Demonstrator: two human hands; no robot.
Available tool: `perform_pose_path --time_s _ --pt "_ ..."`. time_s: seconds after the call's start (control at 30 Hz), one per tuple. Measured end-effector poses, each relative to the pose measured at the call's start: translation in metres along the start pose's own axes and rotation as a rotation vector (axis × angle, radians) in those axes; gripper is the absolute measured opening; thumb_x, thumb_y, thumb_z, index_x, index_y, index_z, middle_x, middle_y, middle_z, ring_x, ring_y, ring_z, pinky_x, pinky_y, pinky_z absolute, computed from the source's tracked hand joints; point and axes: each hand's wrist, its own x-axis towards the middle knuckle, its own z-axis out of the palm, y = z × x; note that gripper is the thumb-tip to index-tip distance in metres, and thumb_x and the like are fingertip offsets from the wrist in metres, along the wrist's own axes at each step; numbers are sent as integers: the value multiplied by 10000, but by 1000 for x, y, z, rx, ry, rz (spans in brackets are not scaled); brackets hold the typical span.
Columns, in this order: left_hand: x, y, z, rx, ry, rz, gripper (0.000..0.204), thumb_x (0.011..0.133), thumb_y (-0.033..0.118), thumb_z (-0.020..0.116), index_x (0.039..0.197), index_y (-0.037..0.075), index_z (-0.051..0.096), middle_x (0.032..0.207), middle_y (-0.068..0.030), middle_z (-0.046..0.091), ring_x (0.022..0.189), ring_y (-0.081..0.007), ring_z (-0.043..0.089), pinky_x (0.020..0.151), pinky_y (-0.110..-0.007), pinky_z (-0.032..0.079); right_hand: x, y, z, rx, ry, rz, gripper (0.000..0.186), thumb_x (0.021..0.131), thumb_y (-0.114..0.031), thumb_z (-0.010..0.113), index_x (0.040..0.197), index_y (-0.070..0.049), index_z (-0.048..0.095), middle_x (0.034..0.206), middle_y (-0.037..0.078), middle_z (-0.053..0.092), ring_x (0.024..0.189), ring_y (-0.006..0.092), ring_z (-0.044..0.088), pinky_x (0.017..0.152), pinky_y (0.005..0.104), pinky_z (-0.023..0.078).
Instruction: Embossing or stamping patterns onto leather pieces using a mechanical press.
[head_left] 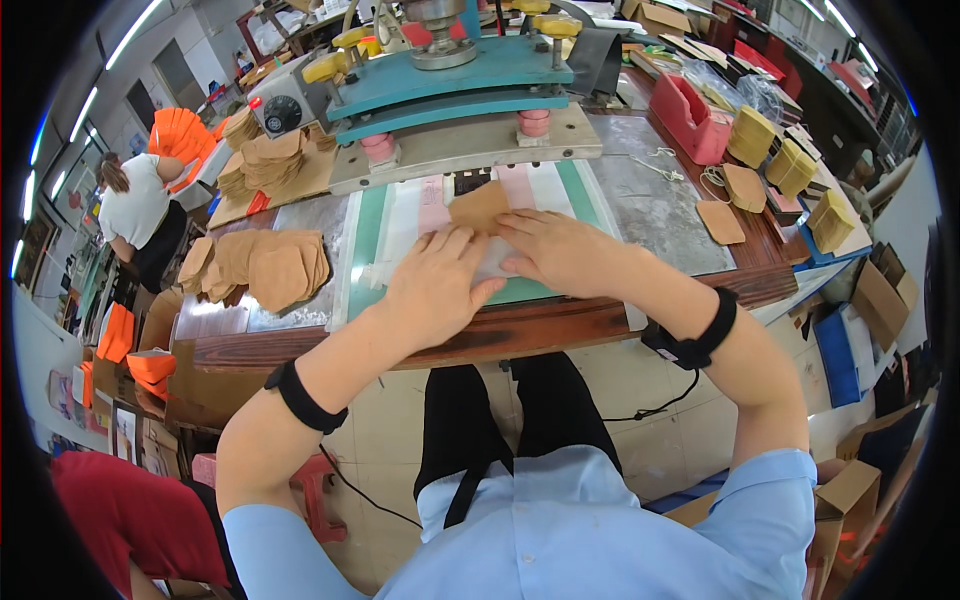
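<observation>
A tan leather-like piece [477, 205] lies at the middle of a layered mat with green, white and pink bands [573, 190], beneath a teal press [450, 83]. My left hand [436, 276] rests just below the piece, fingers bent over its lower left edge and thumb spread. My right hand [556, 247] has its fingertips on the piece's lower right edge, with the thumb apart. A pale translucent sheet [493, 265] shows between my hands; what lies under my fingers is hidden.
Tan cut pieces [283, 270] lie stacked left, more [268, 165] behind. A red bin [688, 117], yellowish bundles [748, 135] and loose cord [650, 170] sit right. The bench's wooden edge [505, 325] crosses before me. Co-workers appear at upper left [143, 210] and lower left [135, 505].
</observation>
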Motion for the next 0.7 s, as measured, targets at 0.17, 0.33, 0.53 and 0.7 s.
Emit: perform_pose_path --time_s 0.17,0.33,0.53,0.7 --pt "17 -24 8 -21 -123 -108 585 913 418 449 1281 -37 436 1346 -186 419 1243 -325 400 1047 -397 303 22 16 7 -7 -93 62 488 946 -353 385 1249 19 477 1326 174 456 1250 304 402 1044 397 298" --pt "26 -34 16 36 -185 -175 693 923 516 349 1355 -25 346 1404 -184 356 1319 -315 309 1094 -387 231 24 12 4 -85 -184 156 519 961 -373 354 1323 -7 415 1394 139 397 1304 285 339 1074 391 256" --pt "41 -44 18 19 -300 -265 766 914 590 275 1416 12 251 1476 -151 247 1384 -278 184 1130 -379 128 42 22 2 -13 -317 272 567 950 -410 335 1383 -43 336 1446 121 319 1346 288 275 1096 412 220" --pt "39 -50 14 3 -353 -269 781 910 608 259 1441 38 192 1508 -115 178 1407 -243 109 1137 -391 80 44 20 -1 32 -356 304 606 959 -444 297 1409 -39 284 1459 131 292 1369 276 218 1116 394 171"
